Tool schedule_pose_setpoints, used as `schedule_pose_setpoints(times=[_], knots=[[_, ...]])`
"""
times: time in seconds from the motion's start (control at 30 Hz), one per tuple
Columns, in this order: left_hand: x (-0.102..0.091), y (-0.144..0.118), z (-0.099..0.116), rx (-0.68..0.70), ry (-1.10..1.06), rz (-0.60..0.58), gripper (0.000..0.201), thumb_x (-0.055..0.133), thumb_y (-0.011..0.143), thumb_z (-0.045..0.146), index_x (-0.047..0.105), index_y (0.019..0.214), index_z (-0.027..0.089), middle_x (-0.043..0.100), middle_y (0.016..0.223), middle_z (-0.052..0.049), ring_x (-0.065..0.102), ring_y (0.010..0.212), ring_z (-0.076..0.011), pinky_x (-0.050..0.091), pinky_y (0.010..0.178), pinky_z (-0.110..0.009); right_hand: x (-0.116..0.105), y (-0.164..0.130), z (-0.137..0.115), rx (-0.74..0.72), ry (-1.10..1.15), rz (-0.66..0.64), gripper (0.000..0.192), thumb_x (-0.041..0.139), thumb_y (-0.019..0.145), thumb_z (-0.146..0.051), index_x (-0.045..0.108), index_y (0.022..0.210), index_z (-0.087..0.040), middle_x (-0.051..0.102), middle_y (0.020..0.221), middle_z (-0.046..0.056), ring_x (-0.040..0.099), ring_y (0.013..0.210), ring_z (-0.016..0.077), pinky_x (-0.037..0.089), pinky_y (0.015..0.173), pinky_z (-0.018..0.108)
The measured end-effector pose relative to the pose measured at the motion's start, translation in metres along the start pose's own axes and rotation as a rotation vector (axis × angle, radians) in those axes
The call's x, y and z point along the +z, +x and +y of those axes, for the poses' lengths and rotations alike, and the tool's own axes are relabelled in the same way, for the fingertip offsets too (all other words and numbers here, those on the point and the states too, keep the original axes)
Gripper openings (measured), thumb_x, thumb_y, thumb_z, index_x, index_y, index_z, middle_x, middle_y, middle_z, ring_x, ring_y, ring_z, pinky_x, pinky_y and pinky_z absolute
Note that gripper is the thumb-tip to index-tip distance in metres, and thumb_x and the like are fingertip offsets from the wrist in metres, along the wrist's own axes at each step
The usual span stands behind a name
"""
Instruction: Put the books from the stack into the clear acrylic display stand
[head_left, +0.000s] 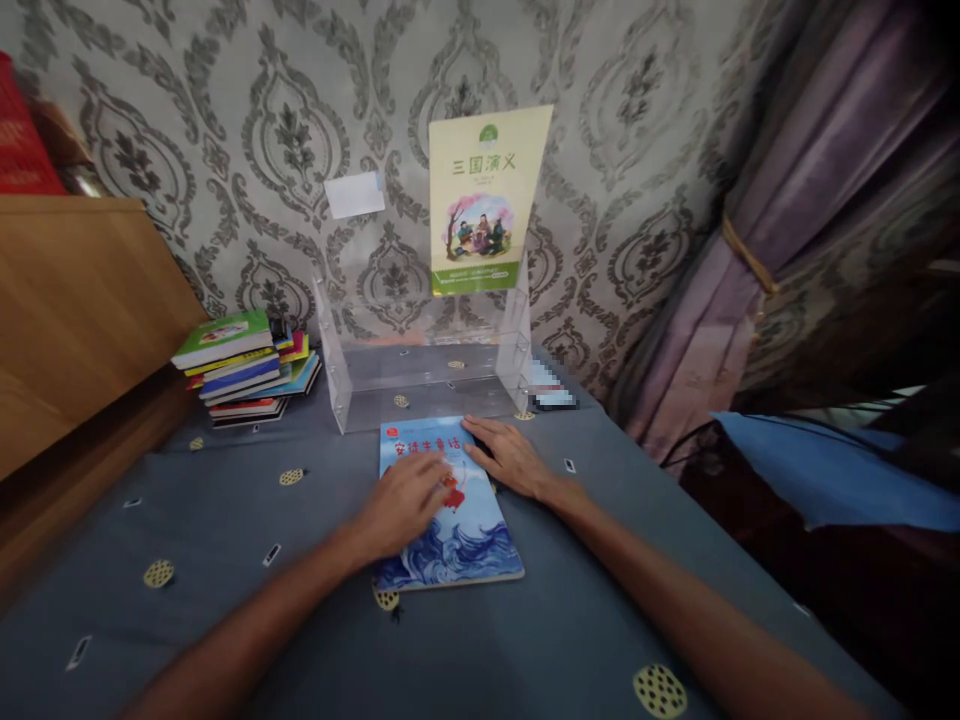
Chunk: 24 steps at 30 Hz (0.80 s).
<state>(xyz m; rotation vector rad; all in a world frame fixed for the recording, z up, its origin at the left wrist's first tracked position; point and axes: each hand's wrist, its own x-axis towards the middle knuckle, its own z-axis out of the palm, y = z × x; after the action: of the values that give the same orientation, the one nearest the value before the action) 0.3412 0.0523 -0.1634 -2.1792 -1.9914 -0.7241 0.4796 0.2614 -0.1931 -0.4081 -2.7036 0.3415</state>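
A blue picture-covered book point(472, 545) with red title characters and painted waves lies flat and closed on the dark bed sheet. Across the left and middle of its cover rests my left hand point(409, 500), fingers stretched out and slightly blurred. My right hand point(510, 455) lies at the book's upper right edge, fingertips touching the corner and the fingers extended. Just behind the book stands a clear acrylic rack point(431, 385) with tiers. A pale green book point(480, 205) stands upright in its top tier.
To the left sits a stack of several books point(240, 365), beside a wooden headboard or cabinet point(82, 300). A white label point(355, 195) shows above the rack's left side. A purple curtain point(720, 260) and a blue cloth-like item point(840, 470) are at the right.
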Motion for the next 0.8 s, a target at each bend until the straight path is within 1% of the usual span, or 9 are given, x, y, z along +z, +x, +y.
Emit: schedule_pose_setpoints(times=[0.07, 0.1, 0.13, 0.17, 0.23, 0.37, 0.5, 0.7, 0.8], knots=[[0.001, 0.002, -0.034, -0.097, 0.086, 0.077, 0.031, 0.04, 0.101, 0.03, 0.063, 0.118, 0.018, 0.065, 0.128, -0.013, 0.059, 0.121, -0.026, 0.048, 0.105, -0.049, -0.002, 0.0, -0.002, 0.006, -0.007, -0.008, 0.047, 0.043, 0.099, -0.04, 0.055, 0.139, -0.019, 0.057, 0.143, 0.013, 0.054, 0.132, 0.0276, 0.044, 0.108, 0.047], [0.001, 0.003, -0.048, -0.147, 0.11, 0.102, 0.03, 0.042, 0.1, 0.029, 0.063, 0.118, 0.018, 0.064, 0.128, -0.014, 0.06, 0.119, -0.0267, 0.049, 0.104, -0.049, -0.003, 0.0, -0.002, 0.009, -0.008, -0.01, 0.047, 0.043, 0.099, -0.04, 0.055, 0.139, -0.019, 0.056, 0.143, 0.013, 0.054, 0.132, 0.0275, 0.044, 0.108, 0.047], [0.002, 0.003, -0.06, -0.167, 0.11, 0.125, 0.03, 0.043, 0.099, 0.028, 0.063, 0.119, 0.017, 0.065, 0.126, -0.014, 0.061, 0.117, -0.0265, 0.05, 0.103, -0.049, -0.004, 0.0, -0.003, 0.009, -0.007, -0.01, 0.047, 0.043, 0.1, -0.041, 0.055, 0.14, -0.019, 0.056, 0.144, 0.013, 0.054, 0.132, 0.0274, 0.044, 0.108, 0.047], [0.004, 0.003, -0.07, -0.172, 0.105, 0.142, 0.03, 0.043, 0.099, 0.027, 0.062, 0.119, 0.016, 0.066, 0.124, -0.013, 0.061, 0.116, -0.0261, 0.05, 0.102, -0.048, -0.004, 0.0, -0.003, 0.007, -0.006, -0.01, 0.047, 0.042, 0.1, -0.041, 0.055, 0.14, -0.02, 0.056, 0.144, 0.012, 0.054, 0.132, 0.0272, 0.044, 0.108, 0.047], [0.006, 0.002, -0.079, -0.172, 0.104, 0.163, 0.029, 0.043, 0.098, 0.026, 0.062, 0.119, 0.016, 0.067, 0.122, -0.012, 0.061, 0.114, -0.0254, 0.051, 0.101, -0.047, -0.005, -0.001, -0.003, 0.004, 0.0, -0.014, 0.047, 0.041, 0.1, -0.041, 0.055, 0.14, -0.02, 0.056, 0.144, 0.012, 0.054, 0.132, 0.0271, 0.044, 0.108, 0.047], [0.01, 0.003, -0.076, -0.176, 0.152, 0.17, 0.028, 0.045, 0.097, 0.024, 0.062, 0.118, 0.018, 0.067, 0.122, -0.011, 0.062, 0.112, -0.0253, 0.05, 0.102, -0.047, -0.006, -0.001, -0.002, 0.007, 0.012, -0.036, 0.049, 0.04, 0.1, -0.041, 0.054, 0.141, -0.018, 0.054, 0.146, 0.014, 0.052, 0.134, 0.0282, 0.043, 0.108, 0.048], [0.009, 0.004, -0.073, -0.174, 0.195, 0.139, 0.029, 0.046, 0.096, 0.021, 0.063, 0.118, 0.017, 0.066, 0.123, -0.012, 0.061, 0.113, -0.026, 0.049, 0.103, -0.047, -0.006, -0.001, -0.004, 0.009, 0.007, -0.046, 0.049, 0.039, 0.1, -0.04, 0.053, 0.142, -0.018, 0.052, 0.147, 0.013, 0.051, 0.135, 0.0277, 0.042, 0.109, 0.048], [0.009, 0.005, -0.074, -0.173, 0.225, 0.115, 0.028, 0.045, 0.096, 0.02, 0.064, 0.116, 0.017, 0.067, 0.122, -0.011, 0.062, 0.112, -0.0257, 0.051, 0.101, -0.046, -0.007, -0.002, -0.008, 0.025, -0.034, -0.069, 0.051, 0.037, 0.101, -0.039, 0.051, 0.143, -0.013, 0.049, 0.149, 0.016, 0.048, 0.136, 0.0284, 0.041, 0.11, 0.049], [0.01, 0.004, -0.075, -0.192, 0.219, 0.119, 0.028, 0.045, 0.095, 0.02, 0.063, 0.117, 0.016, 0.067, 0.122, -0.011, 0.062, 0.113, -0.0255, 0.051, 0.101, -0.045, -0.006, -0.002, -0.007, 0.017, -0.026, -0.08, 0.051, 0.035, 0.101, -0.039, 0.05, 0.144, -0.015, 0.05, 0.149, 0.015, 0.048, 0.136, 0.0277, 0.04, 0.11, 0.049]])
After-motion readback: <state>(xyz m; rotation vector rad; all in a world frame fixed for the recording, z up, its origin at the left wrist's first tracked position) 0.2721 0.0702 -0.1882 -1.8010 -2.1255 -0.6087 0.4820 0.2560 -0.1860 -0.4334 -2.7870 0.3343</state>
